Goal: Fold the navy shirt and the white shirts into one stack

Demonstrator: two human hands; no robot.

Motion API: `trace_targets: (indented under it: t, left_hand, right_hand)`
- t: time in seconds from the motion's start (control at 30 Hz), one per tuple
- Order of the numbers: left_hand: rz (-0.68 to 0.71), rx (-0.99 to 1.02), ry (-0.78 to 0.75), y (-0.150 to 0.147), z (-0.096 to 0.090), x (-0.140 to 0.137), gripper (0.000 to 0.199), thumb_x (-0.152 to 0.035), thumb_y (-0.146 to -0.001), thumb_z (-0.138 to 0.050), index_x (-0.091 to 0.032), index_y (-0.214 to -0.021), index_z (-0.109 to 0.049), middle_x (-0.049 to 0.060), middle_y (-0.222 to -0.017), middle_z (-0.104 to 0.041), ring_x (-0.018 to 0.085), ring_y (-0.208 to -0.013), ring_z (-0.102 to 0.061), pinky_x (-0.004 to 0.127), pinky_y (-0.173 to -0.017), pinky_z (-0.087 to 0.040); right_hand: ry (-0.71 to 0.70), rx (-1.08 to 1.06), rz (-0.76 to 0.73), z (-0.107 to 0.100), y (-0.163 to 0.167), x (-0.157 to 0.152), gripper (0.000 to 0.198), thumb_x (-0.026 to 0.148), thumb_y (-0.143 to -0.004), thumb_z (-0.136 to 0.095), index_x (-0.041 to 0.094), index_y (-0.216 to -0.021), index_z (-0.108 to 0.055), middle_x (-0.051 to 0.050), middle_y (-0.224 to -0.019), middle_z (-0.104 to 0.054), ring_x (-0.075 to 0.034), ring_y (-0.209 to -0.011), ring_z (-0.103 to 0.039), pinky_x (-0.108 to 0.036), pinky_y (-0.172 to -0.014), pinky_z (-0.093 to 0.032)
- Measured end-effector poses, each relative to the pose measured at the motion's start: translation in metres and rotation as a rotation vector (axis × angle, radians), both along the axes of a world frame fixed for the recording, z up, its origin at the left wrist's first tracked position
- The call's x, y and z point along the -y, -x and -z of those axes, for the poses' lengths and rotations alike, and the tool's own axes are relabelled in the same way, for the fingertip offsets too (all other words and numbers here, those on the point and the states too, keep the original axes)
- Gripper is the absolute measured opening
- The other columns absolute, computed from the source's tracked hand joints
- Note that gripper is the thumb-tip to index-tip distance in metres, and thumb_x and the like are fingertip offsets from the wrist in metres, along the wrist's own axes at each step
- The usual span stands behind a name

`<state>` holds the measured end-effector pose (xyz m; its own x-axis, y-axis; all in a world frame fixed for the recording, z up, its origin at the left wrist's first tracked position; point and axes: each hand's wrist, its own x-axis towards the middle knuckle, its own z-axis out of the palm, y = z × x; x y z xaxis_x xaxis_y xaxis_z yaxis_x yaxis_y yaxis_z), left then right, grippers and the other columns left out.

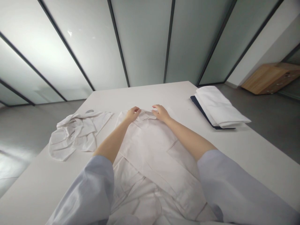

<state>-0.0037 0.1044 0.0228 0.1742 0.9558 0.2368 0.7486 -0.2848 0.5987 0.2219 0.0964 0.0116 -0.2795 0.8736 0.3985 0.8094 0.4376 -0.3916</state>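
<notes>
A white coat (154, 150) with a collar lies spread on the table in front of me, its lower part wrinkled and bunched towards my body. At the left side of the collar, my left hand (133, 114) has its fingers closed on the fabric edge. My right hand (161, 113) rests at the right side of the collar, thumb and fingers apart, touching the cloth. Both forearms reach over the coat, and the sleeves I wear are pale blue-grey.
A crumpled white garment (79, 132) lies on the white table (246, 162) at the left, with a small grey object (89, 111) behind it. A folded white cloth (220, 107) sits on a dark flat item (202, 109) at the right. Beyond stand frosted panels (142, 43) and a wooden cabinet (264, 78).
</notes>
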Motion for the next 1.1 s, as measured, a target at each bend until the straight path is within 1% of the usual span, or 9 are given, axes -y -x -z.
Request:
trace_targets:
  t: [0.13, 0.23, 0.37, 0.47, 0.57, 0.67, 0.8, 1.0, 1.1]
  left_hand:
    - [0.13, -0.383, -0.098, 0.002, 0.003, 0.015, 0.045, -0.037, -0.083, -0.056, -0.018, -0.123, -0.062, 0.011, -0.122, -0.063, 0.026, -0.115, -0.055, 0.038, -0.102, -0.042]
    - [0.105, -0.535, -0.093, 0.01, 0.007, 0.024, 0.045, -0.02, -0.087, -0.045, -0.024, -0.129, -0.06, 0.008, -0.129, -0.059, 0.023, -0.12, -0.052, 0.037, -0.104, -0.041]
    - [0.173, -0.647, -0.071, 0.025, 0.013, 0.03, 0.05, -0.014, -0.089, -0.04, -0.03, -0.133, -0.058, 0.005, -0.134, -0.058, 0.022, -0.123, -0.05, 0.035, -0.105, -0.04]
    - [0.213, -0.669, -0.054, 0.033, 0.013, 0.031, 0.047, -0.016, -0.09, -0.042, -0.033, -0.13, -0.06, 0.003, -0.134, -0.059, 0.021, -0.124, -0.051, 0.035, -0.106, -0.039]
    - [0.219, -0.659, -0.02, 0.033, 0.006, 0.032, 0.036, -0.027, -0.09, -0.047, -0.032, -0.12, -0.067, 0.003, -0.133, -0.061, 0.021, -0.123, -0.053, 0.037, -0.107, -0.038]
    - [0.153, -0.575, -0.059, 0.019, -0.004, 0.031, 0.035, -0.037, -0.093, -0.044, -0.027, -0.115, -0.07, 0.005, -0.133, -0.06, 0.023, -0.126, -0.051, 0.04, -0.108, -0.037]
    - [-0.027, -0.468, -0.12, -0.012, -0.004, 0.029, 0.048, -0.041, -0.097, -0.033, -0.026, -0.14, -0.051, 0.008, -0.147, -0.048, 0.024, -0.136, -0.04, 0.042, -0.111, -0.033]
    - [-0.269, -0.54, 0.176, -0.023, 0.021, 0.025, 0.076, -0.065, -0.09, -0.033, -0.019, -0.151, -0.035, 0.017, -0.157, -0.03, 0.042, -0.144, -0.024, 0.059, -0.113, -0.019]
    - [-0.331, -0.536, 0.203, -0.014, 0.026, 0.026, 0.087, -0.071, -0.086, -0.03, -0.015, -0.153, -0.03, 0.02, -0.159, -0.023, 0.044, -0.145, -0.018, 0.06, -0.114, -0.015]
  right_hand:
    - [0.013, 0.189, -0.077, 0.001, -0.001, 0.016, 0.05, 0.046, -0.087, -0.06, 0.017, -0.128, -0.06, -0.013, -0.129, -0.059, -0.027, -0.12, -0.05, -0.037, -0.103, -0.035]
    - [0.007, 0.294, -0.065, 0.001, -0.005, 0.023, 0.041, 0.033, -0.09, -0.057, 0.019, -0.128, -0.062, -0.013, -0.13, -0.057, -0.027, -0.119, -0.05, -0.038, -0.1, -0.037]
    - [0.031, 0.379, -0.074, 0.005, -0.016, 0.022, 0.039, 0.01, -0.088, -0.049, 0.02, -0.119, -0.069, -0.011, -0.127, -0.06, -0.025, -0.116, -0.052, -0.036, -0.097, -0.039]
    - [0.059, 0.409, -0.148, 0.009, -0.024, 0.018, 0.039, 0.009, -0.088, -0.048, 0.021, -0.117, -0.071, -0.009, -0.124, -0.063, -0.023, -0.116, -0.053, -0.034, -0.099, -0.038]
    - [0.105, 0.398, -0.151, 0.005, -0.026, 0.015, 0.031, 0.019, -0.09, -0.052, 0.02, -0.114, -0.072, -0.009, -0.122, -0.065, -0.022, -0.115, -0.055, -0.032, -0.099, -0.039]
    - [0.098, 0.341, -0.111, -0.004, -0.017, 0.012, 0.033, 0.035, -0.094, -0.051, 0.018, -0.113, -0.071, -0.011, -0.121, -0.066, -0.023, -0.114, -0.056, -0.034, -0.101, -0.038]
    - [0.04, 0.255, -0.029, -0.008, 0.01, 0.007, 0.047, 0.041, -0.099, -0.04, 0.018, -0.138, -0.054, -0.013, -0.142, -0.052, -0.024, -0.131, -0.045, -0.038, -0.108, -0.033]
    - [0.292, 0.337, 0.13, 0.014, 0.022, 0.011, 0.062, 0.056, -0.097, -0.034, 0.021, -0.149, -0.038, -0.015, -0.157, -0.03, -0.033, -0.144, -0.025, -0.051, -0.113, -0.022]
    - [0.301, 0.336, 0.156, 0.021, 0.014, 0.013, 0.065, 0.058, -0.097, -0.03, 0.02, -0.15, -0.036, -0.016, -0.158, -0.027, -0.032, -0.145, -0.022, -0.05, -0.114, -0.02]
